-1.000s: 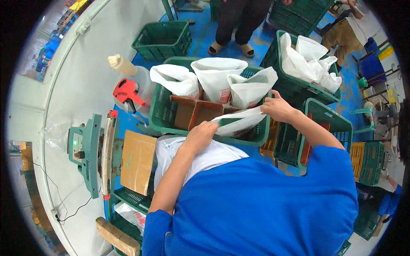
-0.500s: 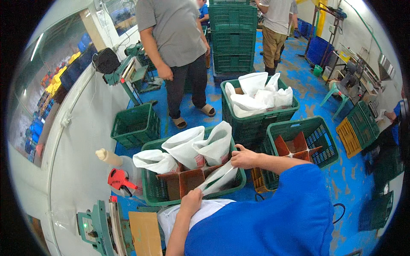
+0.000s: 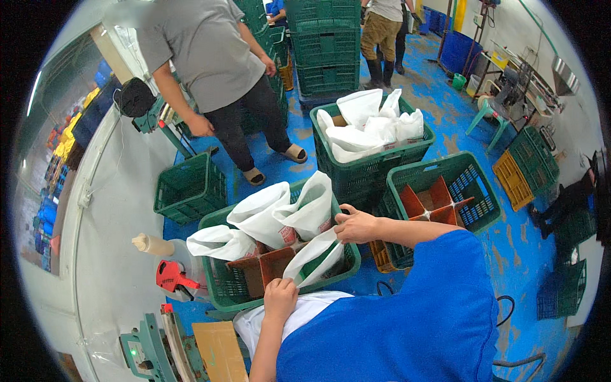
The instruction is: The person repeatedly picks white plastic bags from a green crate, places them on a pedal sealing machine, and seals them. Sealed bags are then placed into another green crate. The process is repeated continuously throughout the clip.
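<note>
Both my hands grip the mouth of a white bag (image 3: 312, 260) that sits in the near right part of a green crate (image 3: 224, 286). My left hand (image 3: 280, 299) is closed on the bag's near left edge, and my right hand (image 3: 356, 225) pinches its far right edge. The mouth is stretched into a long narrow opening. Behind it, several white bags (image 3: 259, 213) stand open in the same crate. Reddish-brown dividers (image 3: 278, 264) part the crate into compartments. What the bags contain is hidden.
Ahead stands a green crate full of white bags (image 3: 363, 138). Right of mine is a crate with dividers (image 3: 439, 207). A red handheld labeller (image 3: 172, 275), a pump bottle (image 3: 153, 244) and a green sealing machine (image 3: 143, 350) are on my left. A person in grey (image 3: 197, 57) stands beyond.
The bag's mouth has been drawn wider between my hands. The view has shifted, so the surroundings sit lower and further left. The person in grey now has one forearm raised.
</note>
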Tool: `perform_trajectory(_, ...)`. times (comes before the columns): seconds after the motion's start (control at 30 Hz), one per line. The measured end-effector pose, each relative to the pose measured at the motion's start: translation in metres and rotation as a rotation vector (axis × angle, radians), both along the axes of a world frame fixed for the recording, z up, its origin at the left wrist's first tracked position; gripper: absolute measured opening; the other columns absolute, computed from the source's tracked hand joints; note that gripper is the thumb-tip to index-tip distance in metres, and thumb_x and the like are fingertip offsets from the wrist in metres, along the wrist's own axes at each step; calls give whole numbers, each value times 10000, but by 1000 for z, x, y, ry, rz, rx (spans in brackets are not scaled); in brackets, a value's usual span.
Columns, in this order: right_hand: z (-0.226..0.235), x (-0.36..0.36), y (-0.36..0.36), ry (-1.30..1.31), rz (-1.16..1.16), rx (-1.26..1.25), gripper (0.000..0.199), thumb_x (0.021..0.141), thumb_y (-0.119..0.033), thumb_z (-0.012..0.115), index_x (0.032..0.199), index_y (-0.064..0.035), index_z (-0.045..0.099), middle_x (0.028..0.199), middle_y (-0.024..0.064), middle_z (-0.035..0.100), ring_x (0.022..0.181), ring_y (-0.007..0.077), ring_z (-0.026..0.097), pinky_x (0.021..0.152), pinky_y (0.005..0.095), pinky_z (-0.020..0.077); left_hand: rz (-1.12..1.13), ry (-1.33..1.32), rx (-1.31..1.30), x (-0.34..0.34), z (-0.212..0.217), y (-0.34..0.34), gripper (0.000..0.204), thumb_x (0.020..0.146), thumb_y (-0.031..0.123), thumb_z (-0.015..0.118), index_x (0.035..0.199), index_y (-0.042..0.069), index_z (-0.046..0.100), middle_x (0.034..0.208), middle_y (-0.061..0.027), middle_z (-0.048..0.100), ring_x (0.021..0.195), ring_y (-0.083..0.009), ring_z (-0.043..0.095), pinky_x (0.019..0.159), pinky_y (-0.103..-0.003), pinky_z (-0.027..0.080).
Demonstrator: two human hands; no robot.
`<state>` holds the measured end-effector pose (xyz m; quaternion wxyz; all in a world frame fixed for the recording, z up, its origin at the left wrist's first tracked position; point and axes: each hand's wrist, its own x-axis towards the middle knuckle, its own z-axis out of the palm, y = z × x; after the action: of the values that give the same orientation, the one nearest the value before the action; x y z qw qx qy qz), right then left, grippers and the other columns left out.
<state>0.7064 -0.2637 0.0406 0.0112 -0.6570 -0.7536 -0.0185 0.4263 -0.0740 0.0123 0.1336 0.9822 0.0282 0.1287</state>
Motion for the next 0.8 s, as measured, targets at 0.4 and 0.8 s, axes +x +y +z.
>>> perform_trajectory(0.4, 99, -7, 32, -89, 240, 44, 129, 785, -219, 562, 772, -100, 611, 870, 37, 587, 920, 206, 510, 821, 338, 412, 80, -57, 77, -22, 91, 22, 140, 710, 136, 665, 714, 73, 540, 734, -85, 564, 757, -290, 544, 909, -466, 422)
perform_trajectory(0.8, 351, -110, 183, 47, 997, 1017, 316, 751, -383, 623, 559, -143, 552, 572, -3, 533, 604, 206, 565, 510, 330, 476, 622, -184, 511, -223, 332, 34, 260, 882, 116, 547, 1118, 7, 541, 1246, -216, 514, 1212, -386, 443, 1032, -519, 277)
